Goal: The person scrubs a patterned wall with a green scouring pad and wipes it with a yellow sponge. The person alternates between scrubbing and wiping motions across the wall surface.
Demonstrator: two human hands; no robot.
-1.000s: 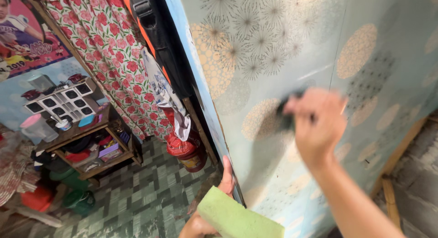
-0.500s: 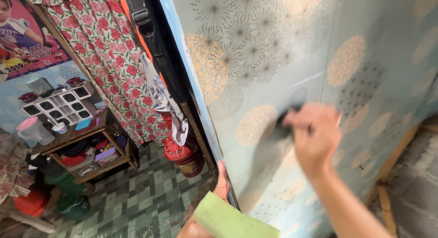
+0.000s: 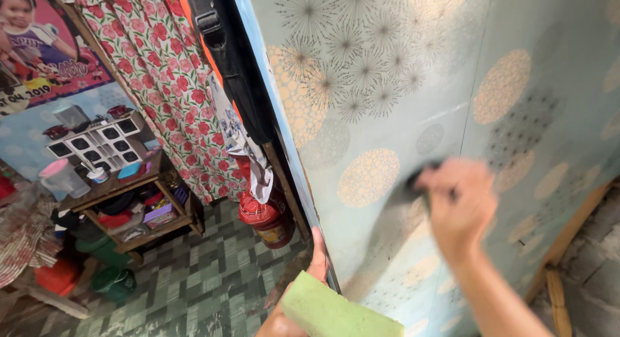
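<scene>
Dark object (image 3: 416,181) blurred, mostly hidden.

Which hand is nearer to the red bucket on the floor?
Left. The left hand grips the panel's edge just right of the red bucket. The right hand presses a dark cloth on the wallpapered panel, farther right.

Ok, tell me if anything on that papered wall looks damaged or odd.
A thin pale line crosses the patterned wall and meets an upright seam, like a crease or joint in the covering. The right hand presses a dark pad just below it. The left hand grips the wall's edge, with a green sponge near it. Nothing looks torn.
</scene>
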